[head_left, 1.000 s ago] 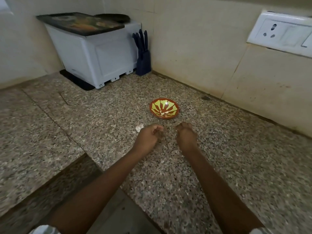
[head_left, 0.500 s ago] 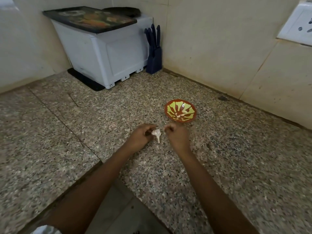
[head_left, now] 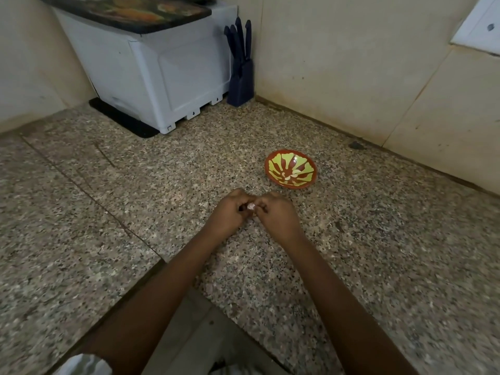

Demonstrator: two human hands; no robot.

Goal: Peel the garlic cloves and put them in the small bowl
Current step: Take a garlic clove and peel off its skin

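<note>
A small red bowl point(head_left: 273, 169) with a yellow-green pattern sits on the granite counter, holding a few pale peeled garlic cloves point(head_left: 290, 177). Just in front of it and to its left, my left hand point(head_left: 230, 212) and my right hand point(head_left: 278, 213) meet above the counter. Their fingertips pinch a small whitish garlic piece point(head_left: 251, 206) between them. Most of the garlic is hidden by my curled fingers.
A white appliance point(head_left: 162, 66) with a dark patterned top stands in the back corner. A dark blue knife block point(head_left: 240, 69) stands beside it against the wall. The counter edge point(head_left: 151, 269) drops off at the lower left. A wall socket point(head_left: 481, 28) is at the upper right.
My hands came together: a second ago they were apart with garlic lying on the counter, then both held the garlic, and now they close tightly around it. The view shifted left.
</note>
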